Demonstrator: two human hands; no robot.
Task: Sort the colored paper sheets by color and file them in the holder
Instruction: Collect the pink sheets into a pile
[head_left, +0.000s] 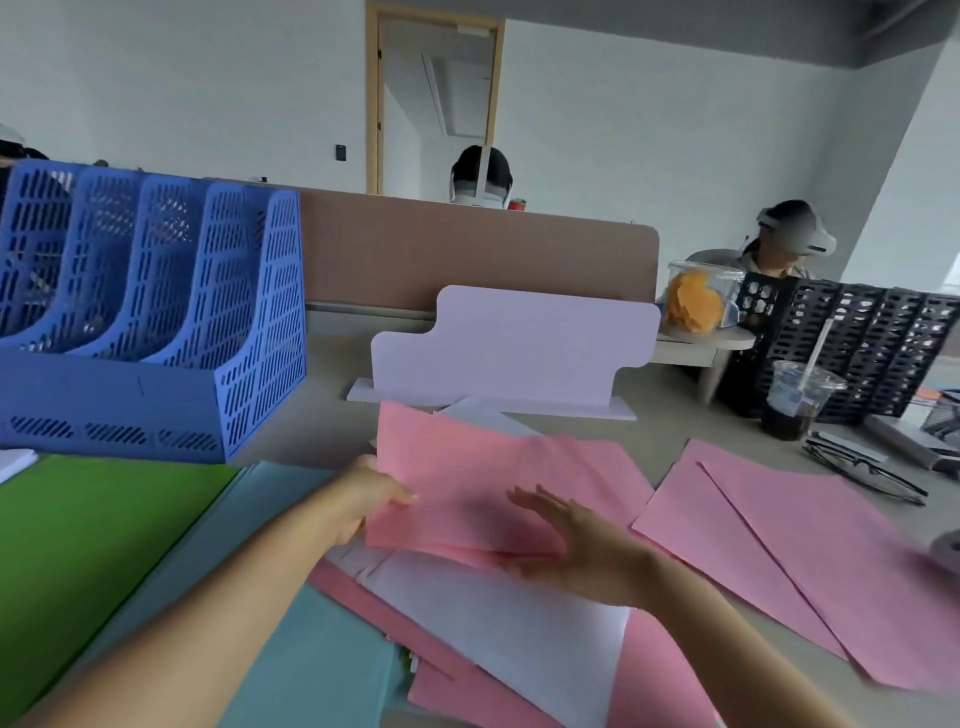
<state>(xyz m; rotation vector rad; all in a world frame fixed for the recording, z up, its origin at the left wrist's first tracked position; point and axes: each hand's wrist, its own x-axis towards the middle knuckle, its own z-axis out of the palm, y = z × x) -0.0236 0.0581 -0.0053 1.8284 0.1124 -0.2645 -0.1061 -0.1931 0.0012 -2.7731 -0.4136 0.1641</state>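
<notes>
My left hand (371, 496) pinches the left edge of a pink sheet (457, 478) lifted above the table. My right hand (576, 540) hovers at the sheet's lower right with fingers straight and spread, and seems to touch it. Under them lie a white sheet (519, 623) and more pink sheets (654, 670). A separate pile of pink sheets (810, 561) lies to the right. Green sheets (78, 540) and light blue sheets (311, 665) lie at the left. The blue plastic file holder (156, 322), with several slots, stands at the back left.
A white stand (509, 348) sits behind the papers at the centre. At the right are an iced drink cup (795, 400), black glasses (862, 473) and a black file holder (852, 343). A brown divider (467, 249) closes the desk's back; people sit beyond it.
</notes>
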